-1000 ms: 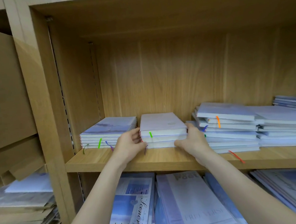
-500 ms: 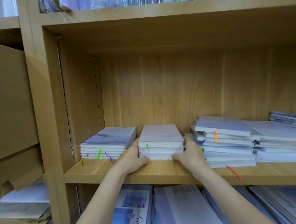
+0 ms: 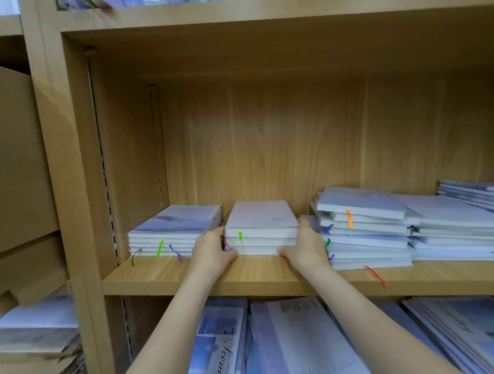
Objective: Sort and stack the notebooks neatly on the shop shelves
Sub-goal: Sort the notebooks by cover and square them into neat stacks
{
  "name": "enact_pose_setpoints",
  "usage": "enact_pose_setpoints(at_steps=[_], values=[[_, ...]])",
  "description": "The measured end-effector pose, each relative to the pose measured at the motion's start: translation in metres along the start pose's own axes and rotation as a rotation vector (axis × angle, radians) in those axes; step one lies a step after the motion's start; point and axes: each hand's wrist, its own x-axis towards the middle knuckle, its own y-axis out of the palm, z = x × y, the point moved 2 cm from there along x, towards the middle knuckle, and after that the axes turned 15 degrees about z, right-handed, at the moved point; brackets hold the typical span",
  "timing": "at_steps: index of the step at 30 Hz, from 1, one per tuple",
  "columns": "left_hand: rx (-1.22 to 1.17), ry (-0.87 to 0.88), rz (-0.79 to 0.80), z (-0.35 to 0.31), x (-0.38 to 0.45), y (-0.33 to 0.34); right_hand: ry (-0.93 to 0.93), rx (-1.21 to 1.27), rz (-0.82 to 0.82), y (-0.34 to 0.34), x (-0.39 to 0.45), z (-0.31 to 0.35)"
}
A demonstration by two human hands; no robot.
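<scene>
A small stack of three pale notebooks (image 3: pixel 261 226) lies on the wooden shelf (image 3: pixel 260 275), between two other piles. My left hand (image 3: pixel 212 252) grips its left side and my right hand (image 3: pixel 304 247) grips its right side, thumbs curled round the front corners. The stack rests flat on the shelf board. A tidy pile of notebooks with coloured ribbons (image 3: pixel 174 231) lies to the left. A taller, uneven pile (image 3: pixel 364 226) sits to the right, close to my right hand.
More flat notebook piles (image 3: pixel 456 229) fill the shelf's right end. Large notebooks (image 3: pixel 301 342) lie on the shelf below. Brown paper stacks (image 3: pixel 34 364) sit in the left bay behind an upright post (image 3: pixel 67 197). An upper shelf (image 3: pixel 258 8) holds wrapped goods.
The view tilted upward, so the shelf sits lower in frame. Both hands stayed on the middle stack, which moved slightly back toward the shelf's rear.
</scene>
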Motion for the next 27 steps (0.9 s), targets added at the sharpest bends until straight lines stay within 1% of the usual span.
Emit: enact_pose_setpoints(at_steps=[6, 8, 10, 11, 15, 21, 27], values=[[-0.081, 0.027, -0.063, -0.0008, -0.0061, -0.0013, -0.005, 0.023, 0.021, -0.0013, -0.0012, -0.0002], [-0.176, 0.018, -0.079, -0.0001, -0.0081, -0.0045, -0.042, 0.103, 0.027, -0.0034, -0.0024, -0.0003], [-0.260, 0.027, -0.087, 0.0026, -0.0075, -0.0076, -0.100, 0.213, -0.007, -0.0051, -0.0041, -0.0009], [-0.269, 0.035, -0.082, 0.0035, -0.0075, -0.0083, -0.122, 0.230, -0.031, -0.0050, -0.0038, -0.0015], [-0.218, 0.065, -0.040, -0.0008, -0.0082, -0.0052, -0.119, 0.074, -0.085, -0.0018, -0.0001, -0.0038], [-0.099, 0.056, -0.068, -0.0023, -0.0079, -0.0013, -0.129, 0.075, -0.095, -0.0002, 0.0012, -0.0047], [-0.041, 0.038, -0.072, 0.0007, -0.0058, -0.0006, -0.102, 0.109, -0.104, -0.0019, 0.0007, -0.0046]])
